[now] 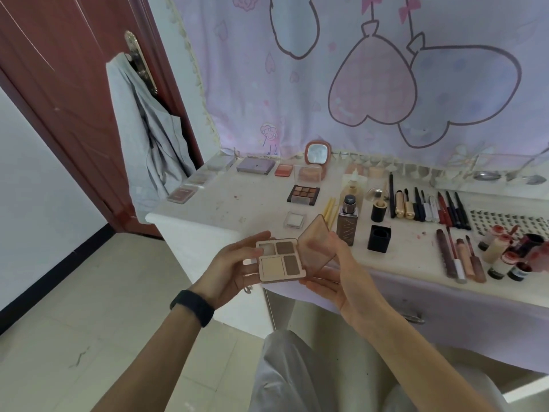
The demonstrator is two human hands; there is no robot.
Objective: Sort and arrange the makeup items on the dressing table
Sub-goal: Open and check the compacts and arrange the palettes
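I hold an open pink eyeshadow palette (280, 260) with several pans in front of the dressing table (225, 203). My left hand (230, 270) grips the palette's base from the left and below. My right hand (335, 273) holds its clear tinted lid (316, 243), which is swung open to the right. On the table lie a dark palette (303, 194), a small clear compact (295, 219), flat palettes along the back and left edge (256, 166), a foundation bottle (347, 221) and a row of pencils and mascaras (427, 206).
A small pink mirror (317, 153) stands at the back. Lip glosses (460, 257) and small red-capped bottles (505, 257) sit at the right. A black cube cap (378, 238) stands near the front edge. A brown door (74, 99) with hanging grey cloth (148, 138) is left.
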